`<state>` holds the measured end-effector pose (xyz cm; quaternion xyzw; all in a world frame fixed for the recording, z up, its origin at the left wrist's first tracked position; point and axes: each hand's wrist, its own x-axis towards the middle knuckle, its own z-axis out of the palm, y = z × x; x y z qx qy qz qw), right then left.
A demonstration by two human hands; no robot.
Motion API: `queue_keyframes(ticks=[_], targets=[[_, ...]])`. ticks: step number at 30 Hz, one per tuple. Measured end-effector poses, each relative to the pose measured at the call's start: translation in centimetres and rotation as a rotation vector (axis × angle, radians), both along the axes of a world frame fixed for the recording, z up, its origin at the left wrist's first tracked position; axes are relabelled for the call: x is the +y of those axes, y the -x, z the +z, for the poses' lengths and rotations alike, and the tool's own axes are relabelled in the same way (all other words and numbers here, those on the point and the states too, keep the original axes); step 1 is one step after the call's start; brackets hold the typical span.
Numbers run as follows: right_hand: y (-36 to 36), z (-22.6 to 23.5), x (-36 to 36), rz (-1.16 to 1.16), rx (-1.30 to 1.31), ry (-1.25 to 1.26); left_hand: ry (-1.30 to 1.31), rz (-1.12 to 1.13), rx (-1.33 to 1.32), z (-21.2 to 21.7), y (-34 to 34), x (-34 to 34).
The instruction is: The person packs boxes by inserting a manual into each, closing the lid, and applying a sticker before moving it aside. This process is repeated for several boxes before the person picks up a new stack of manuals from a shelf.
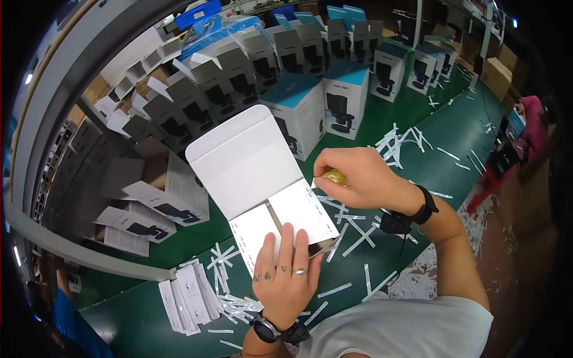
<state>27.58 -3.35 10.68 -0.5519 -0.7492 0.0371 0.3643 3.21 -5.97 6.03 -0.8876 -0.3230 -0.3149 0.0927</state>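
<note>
In front of me stands a white box [245,170] with its wide lid flap raised and two inner flaps [291,206] folded in, a narrow gap between them. My left hand [286,271] lies on the near part of these flaps, fingers stretched out, holding nothing. At the box's right edge, my right hand [358,176] is closed round a small, yellowish, see-through thing [335,176]; its exact kind is hidden by the fingers. A small white tip shows beside the thumb.
Boxes with blue tops [346,74] and rows of open boxes [224,80] crowd the far side of the green table [412,235]. White strips [391,146] lie scattered about. A stack of white leaflets [188,298] is at the lower left. Another person [531,128] is at the far right.
</note>
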Motion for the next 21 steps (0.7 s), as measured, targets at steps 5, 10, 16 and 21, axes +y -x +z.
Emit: queue_keyframes(ticks=[5,10,16,21], targets=[[0.4,-0.4,0.2,-0.013,-0.054,0.075,-0.011,0.001,-0.015,-0.3,0.1,0.3],[0.7,-0.2,0.3,-0.044,-0.061,0.053,-0.011,-0.004,-0.024,-0.4,0.4,0.4],[1.9,-0.2,0.7,0.088,0.032,0.184,-0.037,-0.020,-0.013,-0.5,0.6,0.8],[4.6,1.8,1.5,0.245,0.068,-0.006,-0.057,-0.037,-0.059,-0.9,0.2,0.6]])
